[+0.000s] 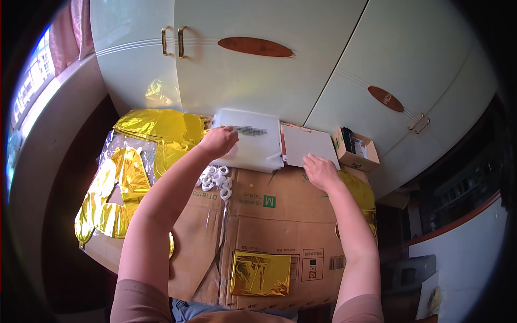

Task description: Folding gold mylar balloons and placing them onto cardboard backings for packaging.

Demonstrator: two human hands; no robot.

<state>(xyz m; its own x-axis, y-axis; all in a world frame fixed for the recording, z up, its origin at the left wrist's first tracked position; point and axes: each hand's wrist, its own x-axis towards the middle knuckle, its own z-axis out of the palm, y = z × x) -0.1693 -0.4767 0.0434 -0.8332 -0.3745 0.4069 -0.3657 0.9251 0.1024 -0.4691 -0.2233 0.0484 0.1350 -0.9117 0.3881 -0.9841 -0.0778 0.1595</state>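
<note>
My left hand (219, 141) is over the left side of a stack of clear plastic bags (253, 152), with its fingers curled together. Whatever lies between those fingertips is too small to make out. Dark print shows on the top bag. Just right of the bags is a pale flat card (308, 141). My right hand (321, 172) rests its extended fingertips on the card's near edge. Small white ribbon rolls (215, 178) lie in a heap below my left hand. A folded gold foil piece (261, 274) lies flat near the front edge, between my forearms.
Flattened brown cardboard (280, 220) covers the table. Shiny gold foil balloons (161, 126) spread over the left side, and more gold foil (360, 191) sits beyond my right forearm. A small open carton (356, 153) holds dark items. Pale cabinet doors (242, 75) stand behind.
</note>
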